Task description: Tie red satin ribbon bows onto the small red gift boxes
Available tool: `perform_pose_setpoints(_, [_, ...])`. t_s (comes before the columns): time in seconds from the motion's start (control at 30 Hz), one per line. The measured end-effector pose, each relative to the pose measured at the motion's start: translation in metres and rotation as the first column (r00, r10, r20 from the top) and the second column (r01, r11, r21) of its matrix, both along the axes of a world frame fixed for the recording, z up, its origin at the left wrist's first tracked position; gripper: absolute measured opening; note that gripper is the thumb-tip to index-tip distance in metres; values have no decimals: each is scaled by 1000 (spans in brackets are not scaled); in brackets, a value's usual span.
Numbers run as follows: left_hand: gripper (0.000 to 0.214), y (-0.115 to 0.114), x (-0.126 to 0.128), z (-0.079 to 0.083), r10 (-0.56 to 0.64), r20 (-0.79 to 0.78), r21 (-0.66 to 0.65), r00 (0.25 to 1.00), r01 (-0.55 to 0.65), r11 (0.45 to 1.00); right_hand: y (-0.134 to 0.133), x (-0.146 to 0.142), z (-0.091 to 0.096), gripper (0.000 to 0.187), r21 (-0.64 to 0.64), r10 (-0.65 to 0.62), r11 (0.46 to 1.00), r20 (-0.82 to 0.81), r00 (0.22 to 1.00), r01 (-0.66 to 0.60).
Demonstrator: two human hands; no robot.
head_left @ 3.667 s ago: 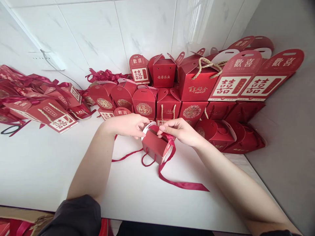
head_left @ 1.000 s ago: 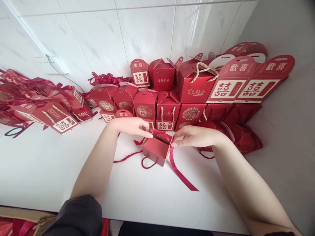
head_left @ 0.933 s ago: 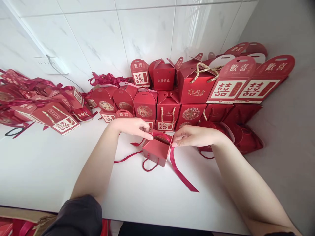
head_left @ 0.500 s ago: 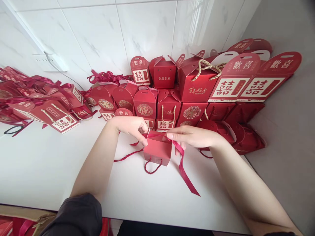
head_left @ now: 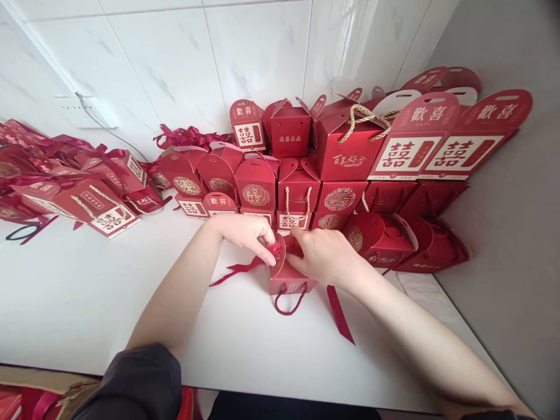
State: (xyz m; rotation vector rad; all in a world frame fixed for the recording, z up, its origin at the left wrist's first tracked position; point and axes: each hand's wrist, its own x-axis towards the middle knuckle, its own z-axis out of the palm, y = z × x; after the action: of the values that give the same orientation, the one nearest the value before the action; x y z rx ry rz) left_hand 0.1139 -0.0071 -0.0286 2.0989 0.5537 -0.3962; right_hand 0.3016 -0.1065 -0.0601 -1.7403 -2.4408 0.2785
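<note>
A small red gift box (head_left: 292,286) stands on the table in front of me, a dark red cord handle (head_left: 290,312) hanging from its near side. Its rounded left flap (head_left: 278,269) leans inward. At that flap my left hand (head_left: 251,236) pinches a dark red ribbon (head_left: 238,270), whose tail trails to the left. My right hand (head_left: 326,254) is closed over the right side of the box, thumb inside the top; the right flap is mostly hidden behind its fingers. Another ribbon end (head_left: 340,318) hangs below my right wrist.
Red gift boxes (head_left: 341,201) are stacked in rows against the tiled wall. More boxes with ribbons (head_left: 94,204) lie piled at the left, near a black ring-shaped item (head_left: 21,232). A grey wall (head_left: 503,233) closes the right side. A loose ribbon heap (head_left: 188,137) sits at the back.
The box has shifted slightly right, and its left flap has folded inward. My left hand has moved right with the ribbon; my right hand has come in over the box.
</note>
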Motion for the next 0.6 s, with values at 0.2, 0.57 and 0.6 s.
perform_pose_setpoints(0.2, [35, -1, 5, -3, -23, -36, 35, 999, 24, 999, 15, 28, 4, 46, -278, 204, 895, -437, 876, -348])
perform_pose_setpoints(0.57, [19, -6, -9, 15, 101, 140, -199, 985, -72, 977, 25, 39, 2, 24, -307, 70, 811, -795, 603, -498])
perform_pose_setpoints(0.6, [20, -7, -6, 13, 99, 140, -199, 985, -70, 977, 26, 36, -1, 23, -295, 87, 813, -791, 606, -502])
